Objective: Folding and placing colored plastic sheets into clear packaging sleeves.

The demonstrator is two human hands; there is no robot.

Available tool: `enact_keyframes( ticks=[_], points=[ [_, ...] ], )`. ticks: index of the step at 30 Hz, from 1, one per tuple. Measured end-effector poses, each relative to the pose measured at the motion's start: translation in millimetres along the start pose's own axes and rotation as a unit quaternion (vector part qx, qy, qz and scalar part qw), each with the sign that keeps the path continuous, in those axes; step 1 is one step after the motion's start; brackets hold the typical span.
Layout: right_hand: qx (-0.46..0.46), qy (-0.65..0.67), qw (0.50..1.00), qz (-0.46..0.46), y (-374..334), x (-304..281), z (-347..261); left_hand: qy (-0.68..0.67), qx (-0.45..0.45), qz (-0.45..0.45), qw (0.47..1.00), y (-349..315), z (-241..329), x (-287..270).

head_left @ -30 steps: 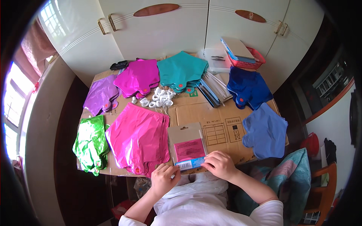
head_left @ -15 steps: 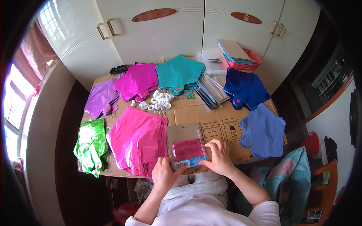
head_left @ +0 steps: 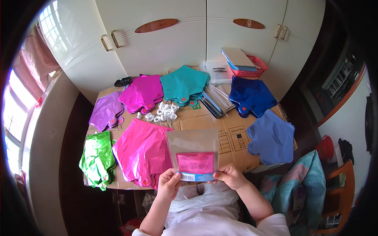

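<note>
Both my hands hold a flat clear packet in front of me, raised at the table's near edge. Inside it shows a pink printed panel, with a blue strip and a barcode along the bottom. My left hand pinches the lower left corner, thumb on the front. My right hand grips the lower right corner the same way. Just left of the packet lies a stack of pink foil balloons, flat and star-like, with rounded tabs at the near end.
More flat foil stacks ring the cardboard-topped table: green, lilac, magenta, teal, dark blue and pale blue. White ribbon coils, sleeves of cards and a red basket stand toward the back.
The packet has been lifted off the cardboard and tilted up toward me. My hands have closed on its lower corners; the right fingers have left its right side. The view has shifted slightly.
</note>
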State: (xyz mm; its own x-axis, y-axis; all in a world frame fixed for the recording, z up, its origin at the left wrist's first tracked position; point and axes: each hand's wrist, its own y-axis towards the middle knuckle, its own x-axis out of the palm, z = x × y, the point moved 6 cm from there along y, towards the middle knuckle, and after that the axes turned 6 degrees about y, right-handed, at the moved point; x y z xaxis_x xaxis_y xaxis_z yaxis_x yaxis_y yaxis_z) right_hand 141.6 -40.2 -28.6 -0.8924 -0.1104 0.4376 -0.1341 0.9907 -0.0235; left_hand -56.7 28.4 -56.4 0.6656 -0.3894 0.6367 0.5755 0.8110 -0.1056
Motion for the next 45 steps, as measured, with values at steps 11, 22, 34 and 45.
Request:
enact_keyframes(
  ticks=[11,22,34,45],
  points=[
    [-0.253,-0.010,0.910,0.327,-70.0,-33.5,-26.4,0.212,0.087,0.004,0.973,12.6,8.9,27.0],
    [-0.602,0.358,0.587,0.405,-252.3,-113.4,-28.9,0.199,0.053,-0.034,0.978,21.1,-9.8,28.0],
    [-0.184,-0.134,0.962,0.150,-20.5,21.6,-14.3,0.599,-0.014,-0.012,0.801,-87.0,32.2,-44.3],
    [-0.332,-0.593,0.721,-0.136,136.0,208.2,35.7,0.575,-0.073,0.511,0.634,-215.4,-110.7,-332.1]
  ],
)
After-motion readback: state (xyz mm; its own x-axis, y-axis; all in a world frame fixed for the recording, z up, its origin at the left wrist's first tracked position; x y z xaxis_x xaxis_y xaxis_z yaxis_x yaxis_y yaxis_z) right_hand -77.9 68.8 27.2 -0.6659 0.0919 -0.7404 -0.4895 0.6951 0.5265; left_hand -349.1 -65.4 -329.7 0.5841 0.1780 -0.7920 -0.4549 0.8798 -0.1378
